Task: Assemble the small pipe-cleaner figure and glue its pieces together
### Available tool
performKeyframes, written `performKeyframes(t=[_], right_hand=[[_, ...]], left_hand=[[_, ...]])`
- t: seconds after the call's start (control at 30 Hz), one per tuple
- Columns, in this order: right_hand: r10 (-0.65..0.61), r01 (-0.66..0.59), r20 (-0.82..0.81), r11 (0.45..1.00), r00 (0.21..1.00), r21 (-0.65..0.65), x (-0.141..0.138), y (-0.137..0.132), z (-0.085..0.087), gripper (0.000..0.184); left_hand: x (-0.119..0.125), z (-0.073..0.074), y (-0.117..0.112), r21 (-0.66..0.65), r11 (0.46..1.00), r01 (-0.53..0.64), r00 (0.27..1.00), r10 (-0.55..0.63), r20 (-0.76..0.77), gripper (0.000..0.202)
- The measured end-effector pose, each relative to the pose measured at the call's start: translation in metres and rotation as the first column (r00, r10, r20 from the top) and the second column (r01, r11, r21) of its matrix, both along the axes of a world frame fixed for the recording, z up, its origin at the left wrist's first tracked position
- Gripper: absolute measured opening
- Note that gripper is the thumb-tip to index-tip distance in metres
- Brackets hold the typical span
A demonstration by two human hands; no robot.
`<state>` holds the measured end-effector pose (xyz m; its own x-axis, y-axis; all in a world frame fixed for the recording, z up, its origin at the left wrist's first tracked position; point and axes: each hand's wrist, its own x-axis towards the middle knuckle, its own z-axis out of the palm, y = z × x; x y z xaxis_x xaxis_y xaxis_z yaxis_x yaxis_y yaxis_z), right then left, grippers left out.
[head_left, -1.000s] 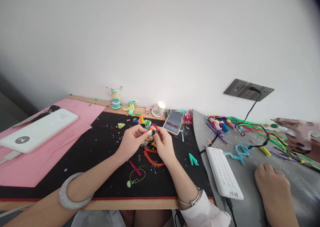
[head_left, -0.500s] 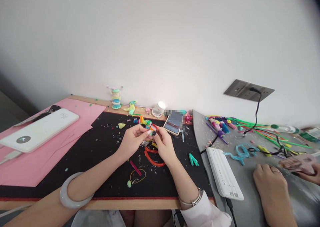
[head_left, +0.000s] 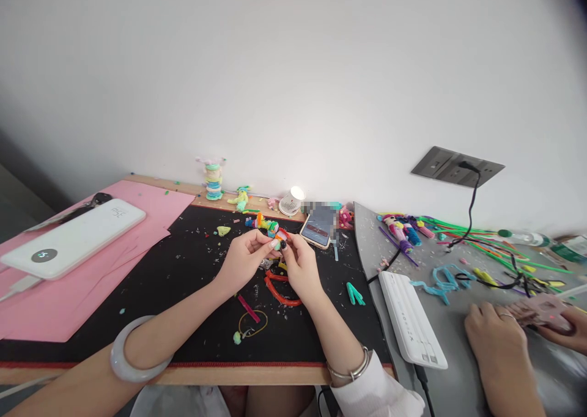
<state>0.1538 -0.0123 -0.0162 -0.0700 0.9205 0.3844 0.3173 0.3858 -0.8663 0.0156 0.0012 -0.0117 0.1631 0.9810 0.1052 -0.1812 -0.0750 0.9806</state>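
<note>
My left hand [head_left: 245, 259] and my right hand [head_left: 301, 265] meet over the black mat [head_left: 192, 282], fingers closed in pinches. Between their fingertips is a small multicoloured pipe-cleaner piece [head_left: 277, 241], with orange, green and pink parts, mostly covered by the fingers. Just behind the hands shows a striped pipe-cleaner figure [head_left: 266, 223] in orange, yellow, green and blue; whether it joins the held piece I cannot tell. Under my right hand lie bent red pipe cleaners [head_left: 279, 295]. Nearer me are a magenta strip [head_left: 248, 309] and a thin loop with a pale green bobble [head_left: 237, 338].
A phone [head_left: 317, 226] and white cup [head_left: 292, 202] stand behind my hands. Pink sheets [head_left: 68, 307] carry a white power bank [head_left: 76, 239] on the left. Another power bank [head_left: 410, 319] lies right, near a co-worker's hand [head_left: 498, 343] and a pink glue gun [head_left: 541, 312].
My hands stay in nearly the same place, with the piece between the fingertips turned slightly. On the right, the co-worker's glue gun has moved left, closer to their other hand.
</note>
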Motion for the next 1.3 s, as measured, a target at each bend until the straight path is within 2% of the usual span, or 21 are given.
performKeyframes(t=[0.17, 0.33, 0.53, 0.9, 1.1, 1.3], right_hand=[[-0.030, 0.030, 0.010, 0.999, 0.999, 0.010, -0.0008, 0.0002, -0.0007, 0.020], [0.016, -0.016, -0.023, 1.000, 1.000, 0.000, 0.0007, 0.0009, 0.0000, 0.023], [0.016, -0.016, -0.014, 1.000, 1.000, 0.002, 0.0021, 0.0020, -0.0002, 0.023], [-0.043, 0.043, 0.015, 0.999, 0.999, 0.023, -0.0007, 0.0013, -0.0021, 0.019], [-0.011, 0.012, -0.014, 0.999, 1.000, 0.053, -0.0006, 0.0004, 0.0031, 0.021], [-0.039, 0.039, 0.006, 0.999, 0.999, 0.029, 0.0016, 0.0029, 0.0003, 0.019]], left_hand=[[0.0001, -0.0004, 0.0002, 0.020, 1.000, -0.002, 1.000, 0.002, -0.018, 0.022], [-0.0010, -0.0005, 0.0015, -0.029, 0.999, 0.015, 1.000, -0.015, 0.017, 0.022], [-0.0010, -0.0002, 0.0024, -0.057, 0.998, 0.026, 0.999, -0.024, 0.029, 0.023], [-0.0010, -0.0032, 0.0017, 0.085, 0.996, 0.009, 0.999, -0.006, -0.039, 0.019], [-0.0007, -0.0046, 0.0034, 0.085, 0.996, 0.011, 0.999, -0.006, -0.049, 0.019], [-0.0010, -0.0041, 0.0034, 0.075, 0.997, 0.025, 0.998, -0.020, -0.062, 0.020]])
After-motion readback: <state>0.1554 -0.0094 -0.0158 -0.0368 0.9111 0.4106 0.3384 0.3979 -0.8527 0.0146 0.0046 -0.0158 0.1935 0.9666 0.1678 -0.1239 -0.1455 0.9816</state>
